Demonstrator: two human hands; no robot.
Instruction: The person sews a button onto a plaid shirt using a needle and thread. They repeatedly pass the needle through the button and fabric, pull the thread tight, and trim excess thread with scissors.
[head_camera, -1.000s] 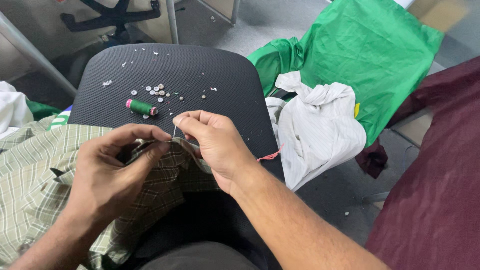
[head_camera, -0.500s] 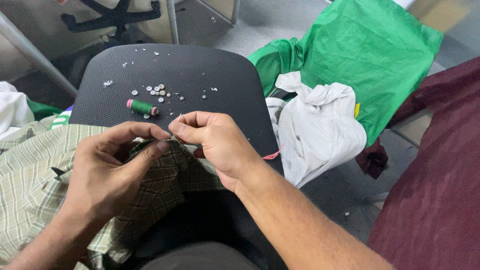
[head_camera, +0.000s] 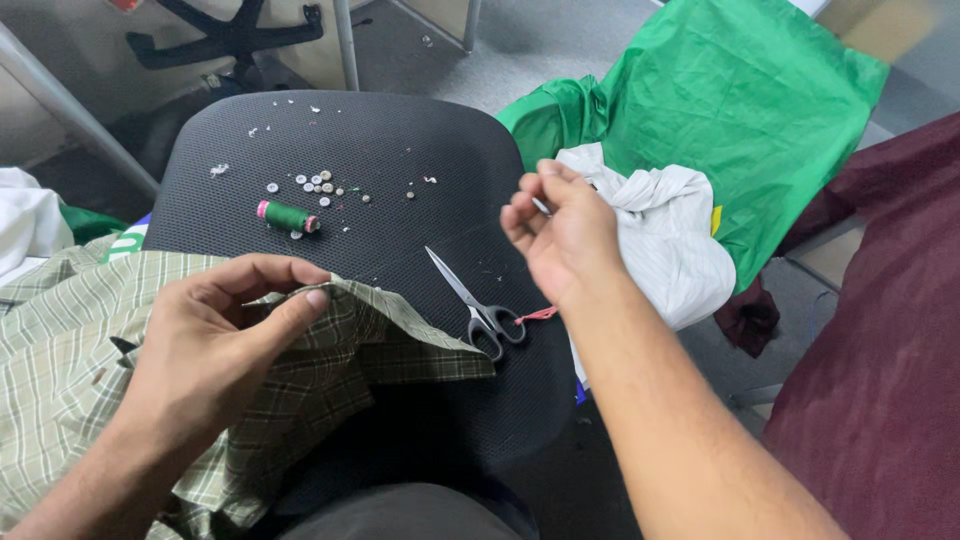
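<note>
Looks like a small tailoring/garment workroom set up in an office-type space: grey carpet floor (head_camera: 560, 40) w/ a swivel chair base (head_camera: 235, 25) upper left and metal table legs (head_camera: 345, 45) beside it. A black mesh chair seat (head_camera: 420, 130) at centre serves as work surface, w/ loose buttons (head_camera: 318, 182), green thread spool (head_camera: 285, 215) & scissors (head_camera: 475, 300). Clothes lie heaped around: green fabric (head_camera: 740, 110) upper right, white striped shirt (head_camera: 665, 240), maroon cloth (head_camera: 880, 330) at right edge.
</note>
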